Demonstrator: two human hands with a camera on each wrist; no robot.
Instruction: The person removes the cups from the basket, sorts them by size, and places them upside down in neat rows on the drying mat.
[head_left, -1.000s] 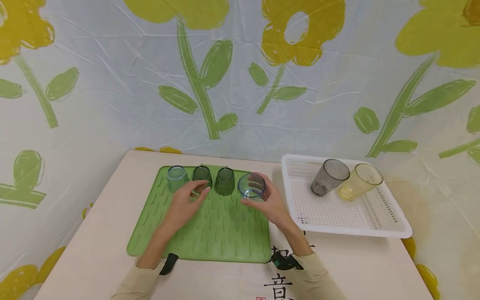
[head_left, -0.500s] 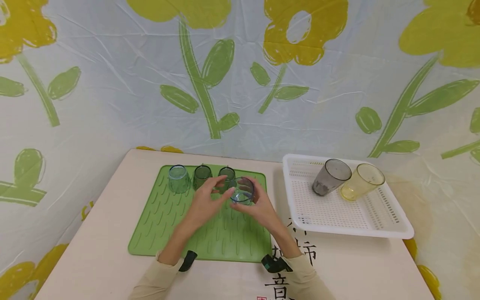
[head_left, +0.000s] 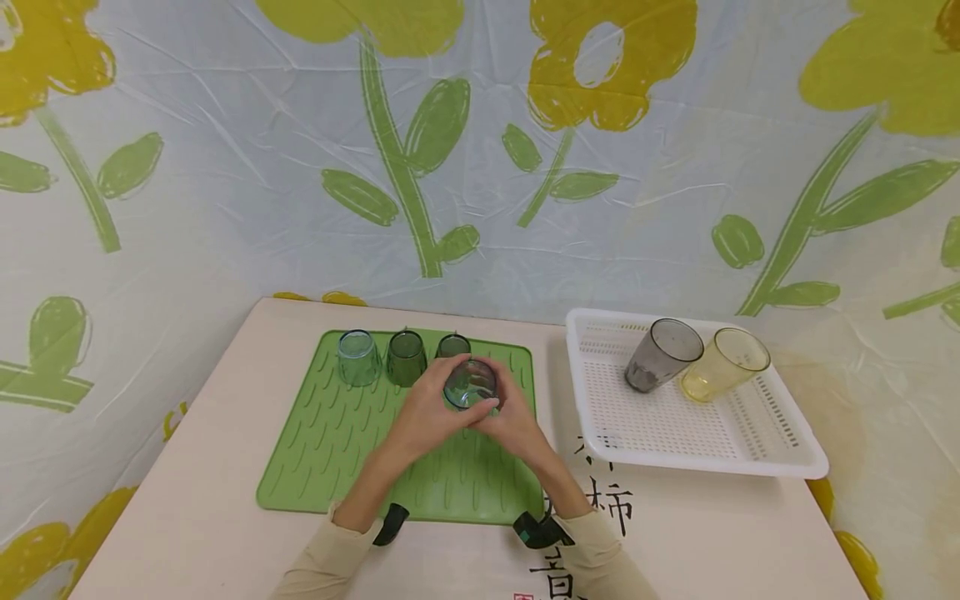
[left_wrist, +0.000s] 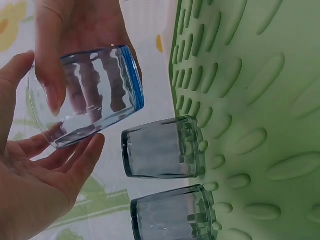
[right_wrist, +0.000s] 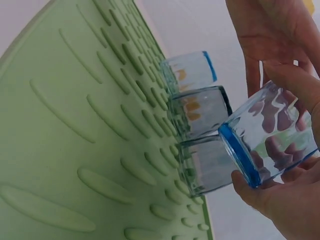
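Observation:
A clear glass tumbler with a blue base [head_left: 470, 385] is held over the green mat [head_left: 337, 458], its open end up. My right hand [head_left: 519, 427] grips it from the right. From the left, my left hand [head_left: 423, 418] curls round it near the rim; the left wrist view shows its fingers [left_wrist: 87, 155] against the glass. The right wrist view shows the blue base pointing at the mat and a finger close to it. Upside down along the mat's far edge stand a pale blue glass [head_left: 358, 358] and two dark glasses, one [head_left: 406, 358] in the middle, the other [head_left: 453, 345] partly hidden by my hands.
To the right of the mat, a white plastic basket [head_left: 611, 457] holds a tall grey glass [head_left: 660, 358] and a tall yellow glass [head_left: 720, 367], both leaning. A flowered cloth [head_left: 480, 275] hangs behind the table. Black characters [head_left: 611, 504] mark the tabletop.
My right hand has brought the tumbler leftward, in front of the right-hand dark glass. My left hand has moved right from beside the dark glasses and now curls round the tumbler.

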